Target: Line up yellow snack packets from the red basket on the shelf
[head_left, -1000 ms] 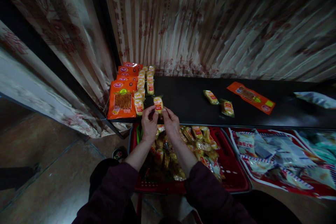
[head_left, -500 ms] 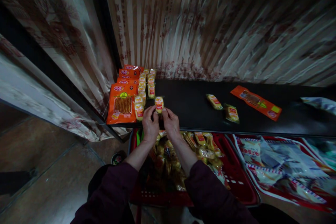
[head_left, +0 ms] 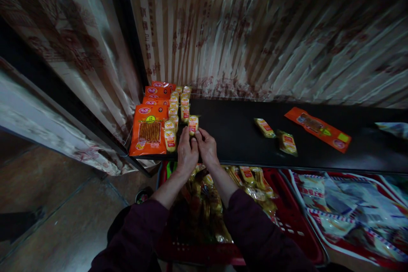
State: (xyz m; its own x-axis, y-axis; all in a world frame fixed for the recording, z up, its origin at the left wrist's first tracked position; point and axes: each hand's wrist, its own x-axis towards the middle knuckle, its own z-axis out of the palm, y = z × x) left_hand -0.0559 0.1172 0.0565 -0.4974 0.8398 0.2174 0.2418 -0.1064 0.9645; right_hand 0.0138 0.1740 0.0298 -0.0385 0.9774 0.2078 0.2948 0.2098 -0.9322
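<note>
Left hand (head_left: 187, 153) and right hand (head_left: 208, 149) are pinching a small, yellow, plastic-wrapped oblong pack (head_left: 193, 123), upright before the shorter of two standing rows (head_left: 185, 108) on the black shelf (head_left: 229, 136); many loose packs (head_left: 247, 174) are lying in the red plastic basket (head_left: 307, 225).

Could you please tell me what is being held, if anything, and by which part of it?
A small yellow packet appears held near its lower end, between the fingers of the left hand and the right hand.
</note>
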